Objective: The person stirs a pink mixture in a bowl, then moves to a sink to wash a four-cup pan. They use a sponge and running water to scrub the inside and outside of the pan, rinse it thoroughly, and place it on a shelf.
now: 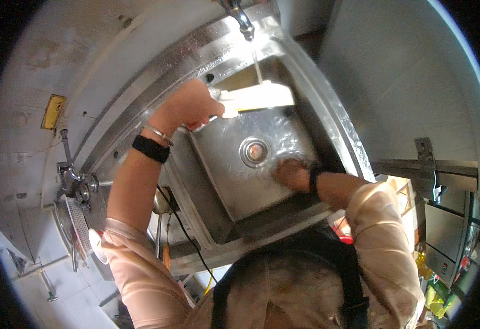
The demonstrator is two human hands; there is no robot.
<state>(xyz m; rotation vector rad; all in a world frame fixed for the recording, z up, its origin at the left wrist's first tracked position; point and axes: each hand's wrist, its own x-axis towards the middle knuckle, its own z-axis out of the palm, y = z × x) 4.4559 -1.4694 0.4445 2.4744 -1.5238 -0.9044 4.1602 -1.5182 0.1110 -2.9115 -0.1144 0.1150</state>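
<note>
My left hand (194, 105) grips the near-left end of a long white object (260, 96) held over the sink; glare hides its detail, and a thin yellow and dark edge runs along its lower side. Water from a chrome faucet (246, 31) falls onto its upper edge. Lower in the stainless steel sink basin (231, 193), my right hand (292, 173) is blurred, just right of the round drain (255, 152). Whether its fingers hold anything cannot be made out. Something small and reddish lies in the drain.
Left of the basin, behind my left arm, are a metal ladle (160, 201) and a second faucet (69, 170). A white perforated basket (77, 222) stands farther left. A black cable (186, 232) crosses the sink's edge. A metal panel (388, 82) rises at right.
</note>
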